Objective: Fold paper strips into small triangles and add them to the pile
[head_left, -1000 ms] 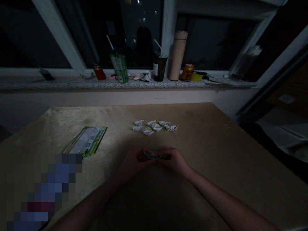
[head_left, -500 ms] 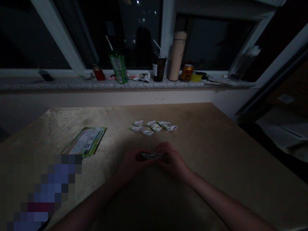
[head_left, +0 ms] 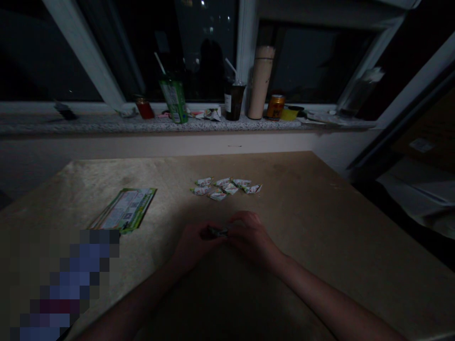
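My left hand (head_left: 195, 246) and my right hand (head_left: 249, 237) meet low over the tan table (head_left: 320, 213), both pinched on a small folded paper piece (head_left: 217, 231) between the fingertips. Most of that piece is hidden by the fingers. Farther away on the table lies a cluster of several small folded paper shapes (head_left: 225, 187), white with green and red print. A stack of green-edged printed paper sheets (head_left: 124, 214) lies flat to the left of my hands.
A stone window sill (head_left: 106, 124) runs along the back with a green drink cup (head_left: 174, 99), a dark cup with straw (head_left: 233, 99), a tall beige flask (head_left: 261, 83), a red jar (head_left: 145, 107) and an orange can (head_left: 275, 106). A pixelated patch covers the lower left.
The hands have drawn closer together over the folded piece, which now shows smaller between the fingers. The right hand has rolled over it slightly.
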A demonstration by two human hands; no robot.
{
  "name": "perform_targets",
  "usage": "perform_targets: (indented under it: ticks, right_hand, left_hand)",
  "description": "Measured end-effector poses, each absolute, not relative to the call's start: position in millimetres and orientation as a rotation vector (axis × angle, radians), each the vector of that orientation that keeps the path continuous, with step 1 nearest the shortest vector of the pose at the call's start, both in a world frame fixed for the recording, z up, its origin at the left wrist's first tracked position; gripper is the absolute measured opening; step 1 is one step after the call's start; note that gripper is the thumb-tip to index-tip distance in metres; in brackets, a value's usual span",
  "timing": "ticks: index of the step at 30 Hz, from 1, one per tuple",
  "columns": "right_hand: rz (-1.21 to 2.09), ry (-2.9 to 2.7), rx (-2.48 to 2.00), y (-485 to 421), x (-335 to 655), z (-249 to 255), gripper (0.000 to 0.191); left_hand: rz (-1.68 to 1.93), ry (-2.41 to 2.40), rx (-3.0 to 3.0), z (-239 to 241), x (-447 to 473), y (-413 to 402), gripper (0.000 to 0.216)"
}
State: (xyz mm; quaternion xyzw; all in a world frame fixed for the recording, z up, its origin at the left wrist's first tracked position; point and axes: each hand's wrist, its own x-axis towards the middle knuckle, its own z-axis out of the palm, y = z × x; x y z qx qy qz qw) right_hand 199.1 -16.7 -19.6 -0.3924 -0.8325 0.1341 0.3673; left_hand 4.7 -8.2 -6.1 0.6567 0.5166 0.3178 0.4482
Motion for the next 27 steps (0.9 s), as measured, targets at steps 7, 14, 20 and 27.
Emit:
perform_targets:
  ticks: [7, 14, 20, 27]
  right_hand:
    - [0.636, -1.914, -1.089, -17.0, 194.8, -21.6, 0.013]
    - [1.134, -1.621, -1.203, -11.7, 193.0, -22.4, 0.03]
    - [1.389, -1.474, -1.222, -10.2, 193.3, -22.5, 0.025]
    - [1.393, -1.37, -1.214, -13.1, 190.1, -21.7, 0.026]
  left_hand:
    - [0.79, 1.297, 1.584, -5.1, 5.0, -7.3, 0.023]
    - [0.85, 1.311, 1.548, -9.0, 2.6, -5.2, 0.036]
    - [0.824, 1.293, 1.509, -3.1, 4.2, -5.1, 0.045]
    - [0.83, 1.336, 1.513, -6.4, 4.8, -4.2, 0.041]
